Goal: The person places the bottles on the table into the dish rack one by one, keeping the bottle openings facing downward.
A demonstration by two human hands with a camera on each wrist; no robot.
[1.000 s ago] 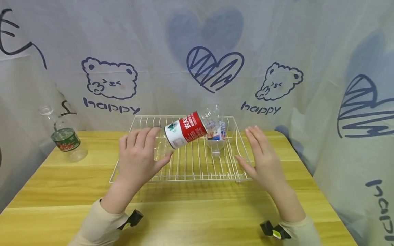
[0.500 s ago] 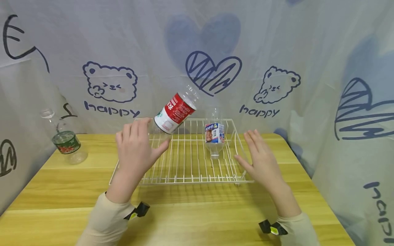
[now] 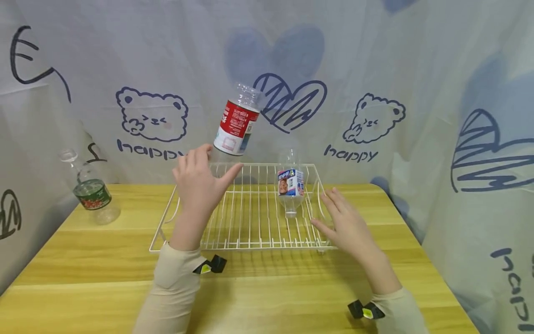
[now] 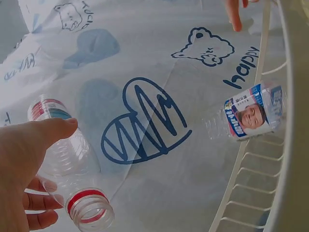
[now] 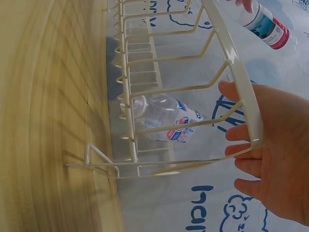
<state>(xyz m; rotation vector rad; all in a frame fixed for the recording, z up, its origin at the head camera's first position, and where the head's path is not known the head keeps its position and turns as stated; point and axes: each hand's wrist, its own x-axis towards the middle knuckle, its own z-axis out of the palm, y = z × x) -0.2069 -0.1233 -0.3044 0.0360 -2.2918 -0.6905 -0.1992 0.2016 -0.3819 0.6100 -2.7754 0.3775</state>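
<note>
My left hand (image 3: 200,178) holds a clear plastic bottle with a red and white label (image 3: 237,123) above the rack's back left. The bottle is tilted, base up; in the left wrist view its uncapped, red-ringed mouth points down past the fingers. On the white wire rack (image 3: 246,248) a second clear bottle, with a blue and white label (image 3: 291,183), stands neck down. My right hand (image 3: 348,227) is beside the rack's right side, fingers extended and holding nothing. In the right wrist view the rack's side rail (image 5: 236,72) crosses in front of those fingers; contact cannot be told.
A clear bottle with a green label (image 3: 92,195) stands at the wooden table's (image 3: 267,292) far left. A pale curtain (image 3: 208,55) with drawn hearts and bears hangs right behind the table and along its sides.
My left hand has raised the red-labelled bottle and swung it from a sideways tilt toward base up, away from the blue-labelled bottle. The right hand has shifted slightly left and down.
</note>
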